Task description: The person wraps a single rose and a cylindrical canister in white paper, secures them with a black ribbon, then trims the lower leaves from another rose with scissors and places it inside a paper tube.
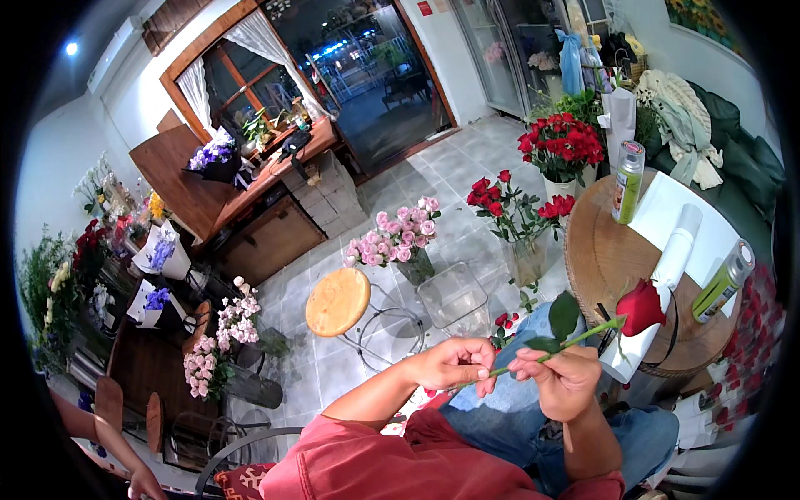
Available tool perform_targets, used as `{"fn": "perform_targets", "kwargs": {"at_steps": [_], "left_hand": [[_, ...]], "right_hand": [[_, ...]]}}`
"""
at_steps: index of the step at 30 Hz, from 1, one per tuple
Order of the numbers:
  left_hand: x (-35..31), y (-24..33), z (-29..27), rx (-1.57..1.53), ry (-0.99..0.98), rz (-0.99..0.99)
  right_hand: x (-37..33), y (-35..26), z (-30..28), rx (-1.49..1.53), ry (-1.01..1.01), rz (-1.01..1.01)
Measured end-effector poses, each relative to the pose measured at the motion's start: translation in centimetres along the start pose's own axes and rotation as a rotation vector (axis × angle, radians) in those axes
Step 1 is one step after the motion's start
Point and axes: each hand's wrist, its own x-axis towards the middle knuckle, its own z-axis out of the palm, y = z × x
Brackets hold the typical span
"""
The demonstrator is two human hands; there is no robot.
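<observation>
A single red rose (642,308) with a green stem and a few leaves lies across my lap, its bloom at the upper right. My right hand (562,379) pinches the stem around its middle, below the leaves. Close to the stem's lower end, my left hand (467,364) has its fingertips pressed together on it. The stem's tip is partly hidden by the left fingers. Under both hands are my jeans (492,417), and the bloom hangs by the edge of a round wooden table (600,250).
On the table are two spray cans (628,183) (723,282) and a white paper roll (679,246). Floor vases hold pink roses (396,233) and red roses (562,150). A round stool (337,302) stands ahead. Another person's arm (108,442) shows at lower left.
</observation>
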Motion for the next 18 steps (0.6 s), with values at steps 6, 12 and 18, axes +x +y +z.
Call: {"fn": "perform_targets", "kwargs": {"at_steps": [6, 12, 18], "left_hand": [[0.1, -0.5, -0.9, 0.062, 0.206, 0.129], [-3.9, -1.6, -7.1, 1.52, 0.183, -0.943], [-5.5, -2.9, -9.3, 1.42, 0.605, -0.372]], "right_hand": [[0.3, -0.4, 0.1, 0.03, 0.169, 0.015], [-0.1, -0.7, -1.8, 0.041, 0.292, 0.071], [0.1, 0.5, -2.3, 0.004, 0.347, 0.114]]}}
